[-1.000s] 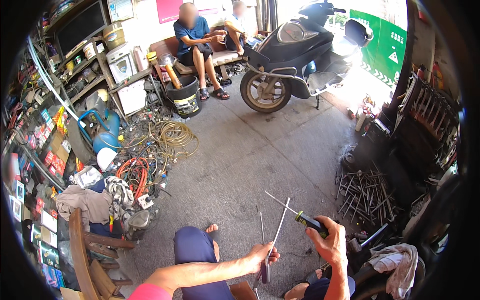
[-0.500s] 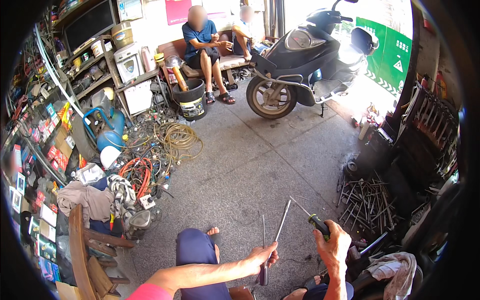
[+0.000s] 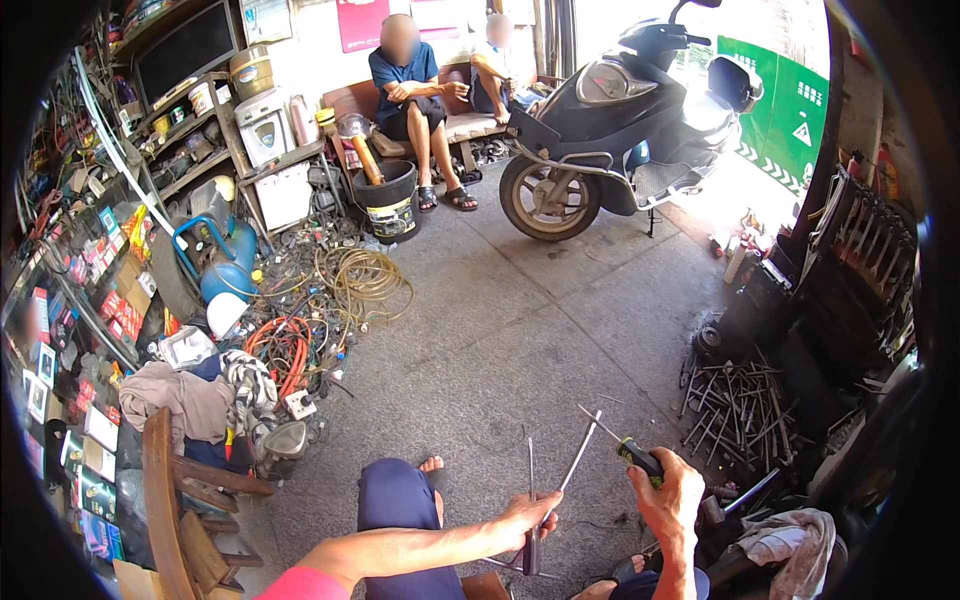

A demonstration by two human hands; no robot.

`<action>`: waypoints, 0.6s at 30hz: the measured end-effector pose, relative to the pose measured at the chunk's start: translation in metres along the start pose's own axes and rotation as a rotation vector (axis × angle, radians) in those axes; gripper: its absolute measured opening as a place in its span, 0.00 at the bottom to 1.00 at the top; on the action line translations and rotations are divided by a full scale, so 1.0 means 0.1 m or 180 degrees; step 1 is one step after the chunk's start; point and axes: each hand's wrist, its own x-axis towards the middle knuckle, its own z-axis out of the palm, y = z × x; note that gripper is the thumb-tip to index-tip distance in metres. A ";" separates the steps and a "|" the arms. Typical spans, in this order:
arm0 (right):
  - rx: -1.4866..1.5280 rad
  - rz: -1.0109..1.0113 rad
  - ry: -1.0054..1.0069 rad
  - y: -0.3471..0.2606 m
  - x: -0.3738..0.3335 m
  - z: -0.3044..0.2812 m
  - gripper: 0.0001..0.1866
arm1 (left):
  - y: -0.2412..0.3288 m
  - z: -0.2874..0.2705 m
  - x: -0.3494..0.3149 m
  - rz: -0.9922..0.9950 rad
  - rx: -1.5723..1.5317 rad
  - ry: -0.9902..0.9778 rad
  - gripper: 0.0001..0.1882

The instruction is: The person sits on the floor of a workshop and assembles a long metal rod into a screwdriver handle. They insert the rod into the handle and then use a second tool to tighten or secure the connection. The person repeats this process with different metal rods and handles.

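My right hand [image 3: 672, 495] is closed around a screwdriver [image 3: 640, 457] with a black and yellow-green handle. Its thin shaft points up and left, and its tip appears by the upper end of a slim metal rod [image 3: 581, 452]. Whether they touch I cannot tell. That rod slants up to the right from my left hand [image 3: 532, 516], whose fingers are closed on it. The same hand also grips a second screwdriver [image 3: 531, 553], dark-handled, its thin shaft standing nearly upright. The rod's lower part is partly hidden by my fingers.
Right of my hands lies a heap of metal rods and tools [image 3: 738, 405], with a rag [image 3: 790, 540] nearer me. A wooden chair [image 3: 160, 490], coiled hoses [image 3: 365, 285] and clutter line the left. Ahead stand a scooter [image 3: 590, 140] and a black bucket [image 3: 388, 205]; two people sit behind.
The rod in my left hand has tipped further right and its upper end sits lower. The right-hand screwdriver's tip now lies closer to that end. The whole view has shifted slightly.
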 end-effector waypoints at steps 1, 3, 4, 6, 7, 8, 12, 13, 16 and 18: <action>0.0108 0.0016 0.0028 -0.01 -0.01 0.00 0.17 | -0.01 -0.03 0.00 -0.0056 -0.0010 -0.0023 0.17; 0.0409 0.0175 -0.0061 -0.05 0.00 -0.02 0.16 | -0.04 -0.05 0.01 -0.0122 -0.0029 -0.0064 0.17; 0.0568 0.0254 -0.0100 -0.06 0.00 -0.03 0.16 | -0.04 -0.04 0.01 -0.0124 -0.0034 -0.0076 0.17; 0.0364 0.0166 -0.0110 -0.04 -0.01 -0.02 0.16 | -0.05 -0.05 0.03 -0.0174 0.0009 -0.0027 0.19; 0.0262 0.0131 -0.0106 -0.02 -0.01 -0.02 0.16 | -0.05 -0.05 0.04 -0.0162 -0.0010 -0.0065 0.19; 0.0220 0.0111 0.0022 0.01 0.00 -0.01 0.16 | -0.05 -0.06 0.05 -0.0151 -0.0027 -0.0104 0.19; 0.0529 0.0276 0.0221 0.05 0.02 0.02 0.15 | -0.04 -0.05 0.05 -0.0148 0.0029 -0.0034 0.19; 0.0742 0.0418 0.0151 -0.01 0.06 -0.01 0.15 | 0.03 -0.05 0.04 -0.0206 -0.0067 -0.0021 0.19; 0.0693 0.0185 0.0178 0.02 0.01 0.01 0.15 | 0.00 -0.05 0.01 -0.0191 -0.0099 -0.0062 0.19; 0.0550 0.0021 0.0254 0.05 0.00 0.04 0.15 | 0.02 -0.01 -0.02 -0.0239 -0.0117 -0.0063 0.19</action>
